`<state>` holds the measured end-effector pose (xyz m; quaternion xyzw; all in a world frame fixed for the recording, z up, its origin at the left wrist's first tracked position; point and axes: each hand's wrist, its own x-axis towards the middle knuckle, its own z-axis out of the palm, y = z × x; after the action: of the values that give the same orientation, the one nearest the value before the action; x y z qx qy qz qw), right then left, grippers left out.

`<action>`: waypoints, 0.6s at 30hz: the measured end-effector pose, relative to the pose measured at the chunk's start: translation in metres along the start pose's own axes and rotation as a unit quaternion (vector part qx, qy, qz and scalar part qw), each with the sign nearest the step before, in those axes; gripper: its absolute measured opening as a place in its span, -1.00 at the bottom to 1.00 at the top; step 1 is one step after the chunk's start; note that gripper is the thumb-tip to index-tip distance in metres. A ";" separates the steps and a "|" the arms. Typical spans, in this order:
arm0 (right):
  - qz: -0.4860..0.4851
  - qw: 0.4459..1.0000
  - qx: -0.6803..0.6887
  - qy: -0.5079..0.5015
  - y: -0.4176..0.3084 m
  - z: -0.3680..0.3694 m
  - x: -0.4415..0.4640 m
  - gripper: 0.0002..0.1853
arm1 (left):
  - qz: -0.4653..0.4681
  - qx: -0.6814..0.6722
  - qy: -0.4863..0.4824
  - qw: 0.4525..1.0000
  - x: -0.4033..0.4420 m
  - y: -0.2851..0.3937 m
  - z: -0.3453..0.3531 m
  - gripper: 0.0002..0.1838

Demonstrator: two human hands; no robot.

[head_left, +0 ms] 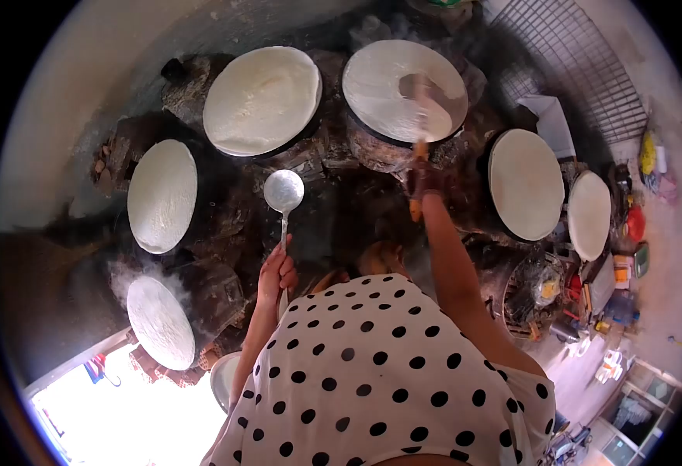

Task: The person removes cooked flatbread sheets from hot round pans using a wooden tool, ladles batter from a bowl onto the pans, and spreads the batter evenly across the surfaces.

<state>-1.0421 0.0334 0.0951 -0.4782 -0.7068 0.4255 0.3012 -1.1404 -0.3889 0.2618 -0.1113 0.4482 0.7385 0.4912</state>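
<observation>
My left hand (pixel 277 273) is closed around the long handle of a metal ladle (pixel 283 191), its round bowl pointing away from me. My right hand (pixel 426 183), dark and partly blurred, grips a wooden-handled spreader (pixel 421 155). The tool's far end is smeared by motion over the white batter (pixel 376 89) on the far right-of-centre round griddle. A darker bare patch shows in that batter near the tool. Left of it, another round griddle carries a pale, smooth sheet of batter (pixel 262 101).
More griddles with white sheets curve around me: left sheet (pixel 162 196), near-left sheet (pixel 160 323) with steam, right sheet (pixel 526 185) and far-right sheet (pixel 589 215). A pale bowl (pixel 223 380) sits by my left arm. A wire rack (pixel 570 62) leans at the back right.
</observation>
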 end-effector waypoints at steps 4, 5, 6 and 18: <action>0.266 0.912 0.132 -0.283 0.026 0.003 -0.025 -0.69 | -0.029 0.002 0.020 0.999 0.009 0.001 0.031 -0.63; -0.012 0.954 -0.044 -0.296 0.040 -0.016 -0.016 -0.66 | -0.028 0.017 0.024 0.999 0.010 0.002 0.040 -0.64; -0.267 0.915 -0.249 -0.168 0.054 -0.035 -0.007 -0.64 | -0.023 0.003 0.014 1.000 0.011 0.003 0.047 -0.64; -0.207 0.909 -0.230 -0.280 0.031 -0.083 0.028 -0.71 | -0.030 -0.007 -0.019 0.999 0.053 -0.003 0.105 -0.64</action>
<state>-0.9700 0.0914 0.1065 -0.2382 -0.9235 0.2958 0.0541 -1.1351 -0.2745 0.2881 -0.1142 0.4298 0.7288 0.5206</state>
